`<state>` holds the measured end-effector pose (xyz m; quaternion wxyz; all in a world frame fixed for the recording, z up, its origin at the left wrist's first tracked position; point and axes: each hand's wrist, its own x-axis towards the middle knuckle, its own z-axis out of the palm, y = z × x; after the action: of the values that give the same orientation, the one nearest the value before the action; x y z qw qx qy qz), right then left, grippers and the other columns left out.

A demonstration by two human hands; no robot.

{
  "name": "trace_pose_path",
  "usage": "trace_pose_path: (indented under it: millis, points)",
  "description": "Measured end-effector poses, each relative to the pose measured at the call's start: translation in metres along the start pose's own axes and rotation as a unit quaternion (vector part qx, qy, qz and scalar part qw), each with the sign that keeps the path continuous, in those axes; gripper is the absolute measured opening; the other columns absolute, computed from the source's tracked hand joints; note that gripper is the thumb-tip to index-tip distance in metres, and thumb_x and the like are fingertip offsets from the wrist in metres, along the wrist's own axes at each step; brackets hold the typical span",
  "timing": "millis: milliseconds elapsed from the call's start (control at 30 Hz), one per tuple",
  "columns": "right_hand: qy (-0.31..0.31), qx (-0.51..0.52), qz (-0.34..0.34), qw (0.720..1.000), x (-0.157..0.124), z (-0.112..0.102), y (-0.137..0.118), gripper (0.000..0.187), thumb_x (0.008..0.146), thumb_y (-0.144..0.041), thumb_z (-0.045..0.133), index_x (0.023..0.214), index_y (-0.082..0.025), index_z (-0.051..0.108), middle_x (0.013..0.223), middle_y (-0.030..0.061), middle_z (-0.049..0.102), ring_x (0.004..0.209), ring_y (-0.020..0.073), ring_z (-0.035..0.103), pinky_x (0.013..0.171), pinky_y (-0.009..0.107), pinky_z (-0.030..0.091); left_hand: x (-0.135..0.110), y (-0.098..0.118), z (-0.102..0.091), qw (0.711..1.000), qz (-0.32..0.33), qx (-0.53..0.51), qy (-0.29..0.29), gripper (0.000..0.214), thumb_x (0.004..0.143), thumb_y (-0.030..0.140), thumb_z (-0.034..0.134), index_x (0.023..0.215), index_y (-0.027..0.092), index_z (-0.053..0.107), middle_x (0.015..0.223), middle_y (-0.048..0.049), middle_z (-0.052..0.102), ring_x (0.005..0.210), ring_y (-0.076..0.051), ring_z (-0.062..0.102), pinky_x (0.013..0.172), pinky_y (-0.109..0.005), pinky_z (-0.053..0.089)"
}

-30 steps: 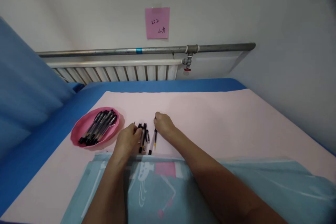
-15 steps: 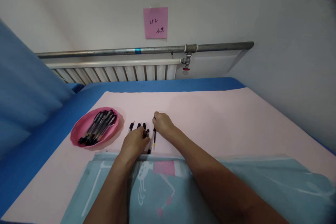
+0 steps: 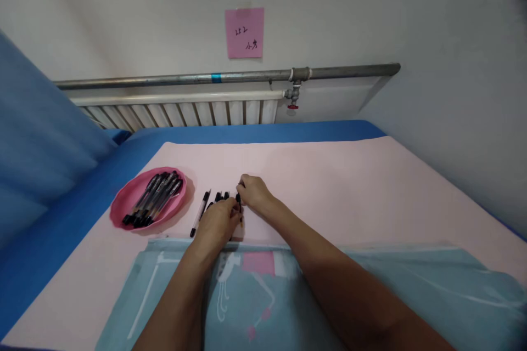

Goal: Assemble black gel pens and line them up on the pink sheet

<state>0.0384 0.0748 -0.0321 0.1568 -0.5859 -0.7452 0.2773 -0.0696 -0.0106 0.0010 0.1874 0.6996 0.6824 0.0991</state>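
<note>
Both hands meet over a short row of pens on the pink sheet [image 3: 349, 186], just past the edge of a teal blanket [image 3: 288, 296].

- Black pen [image 3: 238, 201]: only a short dark stretch shows in the gap between the two hands. Long axis runs near-to-far, far end pointing toward the wall.
- Right hand [image 3: 252, 192]: fingers bunched together and bent down onto the far end of the black pen. The pen lies just left of these fingertips and under them.
- Left hand [image 3: 218, 222]: knuckles up, fingers curled over the pen's near part and over the neighbouring pens. Cannot tell whether they grip or just rest.
- Row pens [image 3: 221, 196]: capped ends poke out beyond the left hand, roughly parallel.
- Lone pen [image 3: 200, 212]: clear of the left hand on its left, far end leaning slightly right.
- Pink plate [image 3: 123, 205]: further left, holding a bundle of black pens [image 3: 156, 197] laid diagonally.
</note>
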Motion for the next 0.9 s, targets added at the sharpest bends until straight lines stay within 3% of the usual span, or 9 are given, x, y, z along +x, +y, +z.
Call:
trace_pose_path:
  millis: [333, 500, 667, 900]
  points:
    - [-0.065, 0.055, 0.03, 0.996, 0.001, 0.003, -0.003, 0.017, 0.079, -0.023, 0.043, 0.088, -0.019, 0.057, 0.056, -0.0005, 0.061, 0.039, 0.0117, 0.054, 0.043, 0.021, 0.038, -0.001, -0.002, -0.001, 1.0, -0.009, 0.005, 0.0, 0.019, 0.081, 0.029, 0.044, 0.084, 0.019, 0.061, 0.082, -0.0053, 0.065, 0.07, -0.015, 0.058, 0.058, -0.023, 0.034]
    - [-0.062, 0.066, 0.023, 0.996, 0.002, 0.007, -0.005, 0.016, 0.078, -0.025, 0.045, 0.087, -0.019, 0.057, 0.062, 0.0004, 0.064, 0.041, 0.0111, 0.054, 0.043, 0.021, 0.038, 0.001, 0.0, 0.0, 0.998, -0.006, 0.04, -0.043, 0.019, 0.075, 0.028, 0.052, 0.091, 0.021, 0.06, 0.095, -0.0065, 0.063, 0.086, -0.019, 0.058, 0.071, -0.025, 0.039]
    - [-0.073, 0.119, 0.026, 0.99, 0.004, 0.004, 0.002, 0.016, 0.08, -0.024, 0.042, 0.089, -0.019, 0.055, 0.055, -0.0006, 0.061, 0.043, 0.0126, 0.056, 0.04, 0.02, 0.038, 0.0, 0.003, -0.001, 0.995, -0.026, 0.072, -0.063, 0.023, 0.074, 0.03, 0.054, 0.094, 0.02, 0.06, 0.097, -0.008, 0.062, 0.089, -0.022, 0.059, 0.073, -0.028, 0.04]
    - [-0.024, 0.184, -0.064, 0.981, 0.004, 0.002, 0.009, 0.007, 0.078, -0.023, 0.048, 0.08, -0.018, 0.054, 0.058, -0.0043, 0.057, 0.045, 0.0079, 0.057, 0.044, 0.016, 0.038, -0.001, 0.005, 0.001, 0.996, -0.023, 0.077, -0.037, 0.023, 0.081, 0.031, 0.044, 0.09, 0.019, 0.061, 0.091, -0.0088, 0.063, 0.084, -0.021, 0.059, 0.071, -0.029, 0.04]
